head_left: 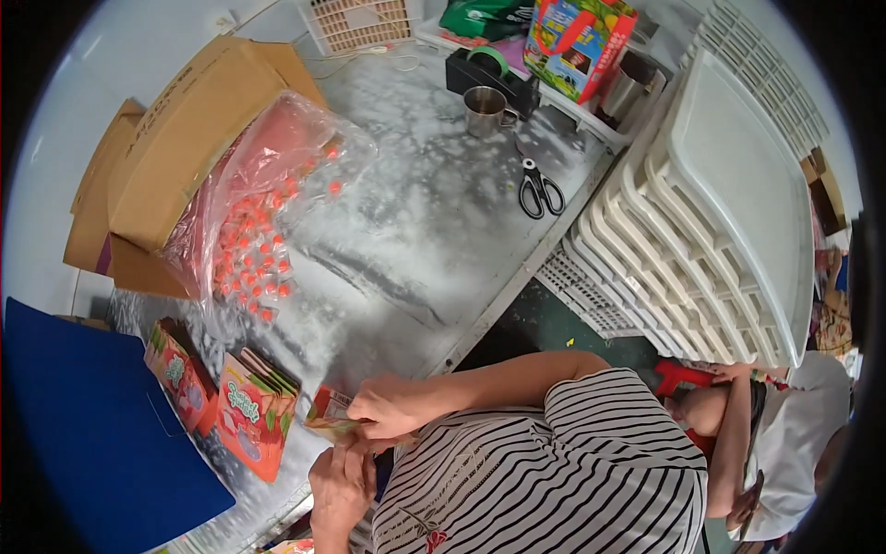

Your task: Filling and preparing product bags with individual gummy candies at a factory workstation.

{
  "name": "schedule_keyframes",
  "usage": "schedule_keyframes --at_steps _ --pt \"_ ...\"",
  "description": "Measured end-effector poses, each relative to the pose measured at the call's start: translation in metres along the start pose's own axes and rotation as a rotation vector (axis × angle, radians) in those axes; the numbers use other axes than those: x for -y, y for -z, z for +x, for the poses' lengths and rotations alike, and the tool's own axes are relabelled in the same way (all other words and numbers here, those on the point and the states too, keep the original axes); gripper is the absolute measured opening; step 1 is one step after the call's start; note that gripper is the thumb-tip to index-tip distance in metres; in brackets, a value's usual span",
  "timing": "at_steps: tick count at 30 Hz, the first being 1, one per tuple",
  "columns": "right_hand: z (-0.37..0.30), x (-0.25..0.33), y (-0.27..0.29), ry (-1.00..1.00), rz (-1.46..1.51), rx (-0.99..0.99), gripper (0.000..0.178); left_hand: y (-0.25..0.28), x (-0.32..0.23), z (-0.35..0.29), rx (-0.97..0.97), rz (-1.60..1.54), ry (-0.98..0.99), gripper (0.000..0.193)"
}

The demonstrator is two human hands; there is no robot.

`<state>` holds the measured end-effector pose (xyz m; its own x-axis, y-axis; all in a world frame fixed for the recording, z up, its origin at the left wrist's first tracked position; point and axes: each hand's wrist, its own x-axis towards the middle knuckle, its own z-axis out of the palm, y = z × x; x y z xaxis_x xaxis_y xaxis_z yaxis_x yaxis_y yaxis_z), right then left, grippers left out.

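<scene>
At the table's near edge, both hands are closed on a small red and green printed pouch [330,403]. My right hand [386,409] pinches it from the right side. Just below, my left hand [343,482] has its fingers bent at the pouch's lower edge. Fingers partly cover the pouch, so its opening cannot be made out. To the left stands a bundle of matching red pouches [251,420], with another bundle [180,379] behind it. Farther back, clear packets with orange pieces [249,263] spill from a clear plastic bag [288,138].
The bag lies in a tipped cardboard box [189,138]. A blue panel [92,425] covers the left. Farther back are scissors [540,192], a steel mug [486,111] and a tape dispenser [489,74]. White stacked trays [701,203] stand right, near another person [798,434].
</scene>
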<state>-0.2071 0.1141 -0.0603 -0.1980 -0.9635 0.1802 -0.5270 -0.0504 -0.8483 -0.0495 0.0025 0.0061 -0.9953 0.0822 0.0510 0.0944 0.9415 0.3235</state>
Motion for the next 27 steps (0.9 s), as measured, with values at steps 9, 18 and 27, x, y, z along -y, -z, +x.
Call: schedule_keyframes --at_steps 9,18,27 --pt "-0.010 -0.004 0.017 -0.102 -0.267 0.190 0.017 -0.009 -0.004 0.020 0.188 0.153 -0.154 0.017" --pt "0.030 -0.046 0.035 -0.127 -0.138 0.222 0.022 0.008 -0.006 0.021 0.100 0.130 -0.037 0.036" --pt "0.103 -0.192 0.104 -0.146 -0.340 -0.336 0.052 -0.055 0.073 0.005 -0.184 0.066 0.439 0.016"
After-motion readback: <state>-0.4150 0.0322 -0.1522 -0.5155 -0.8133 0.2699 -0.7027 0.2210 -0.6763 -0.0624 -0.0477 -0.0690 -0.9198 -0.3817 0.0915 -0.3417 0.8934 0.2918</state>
